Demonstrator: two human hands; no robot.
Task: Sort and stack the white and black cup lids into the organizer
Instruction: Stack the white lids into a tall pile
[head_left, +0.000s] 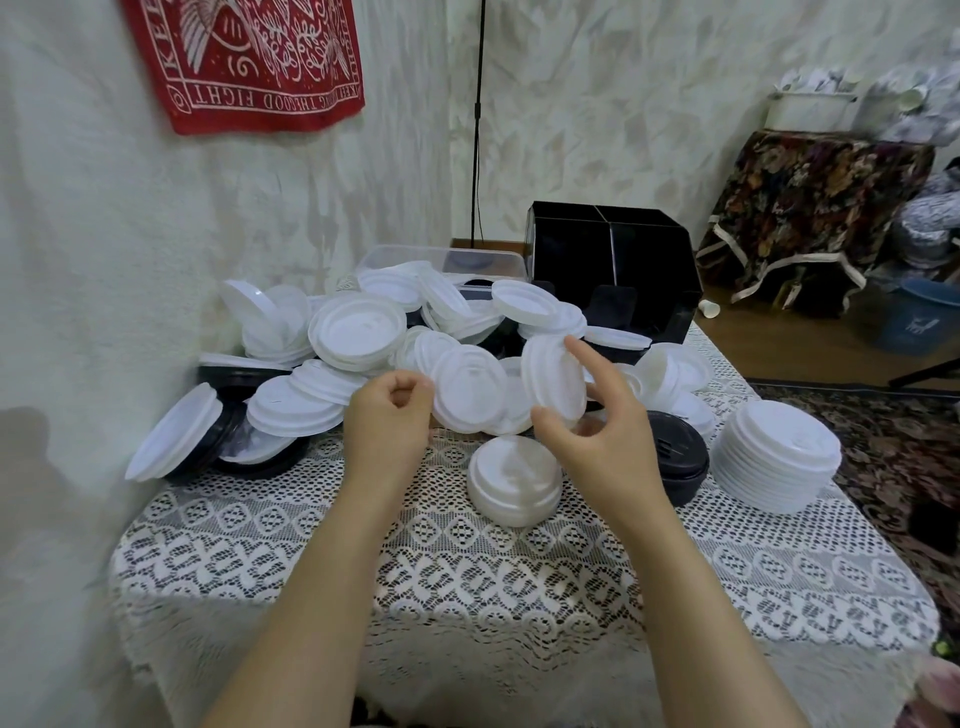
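- White and black plastic cup lids (358, 332) lie mostly heaped on the lace-covered table (311, 545); a white stack (779, 457) stands apart.
- Black compartmented organizer (613, 260) behind shows no lids yet.
- Right hand (597, 441) pinches one white lid (553, 379); left hand (387, 421) curled, grip unclear.

Right hand (597, 441) pinching white lid (553, 382), left hand (387, 415) curled beside lid pile (358, 332)

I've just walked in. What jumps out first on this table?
A big jumbled heap of white and black lids sprawls across the far half of the table. The right hand pinches one white lid upright before it, and a neat white stack stands at the right edge.
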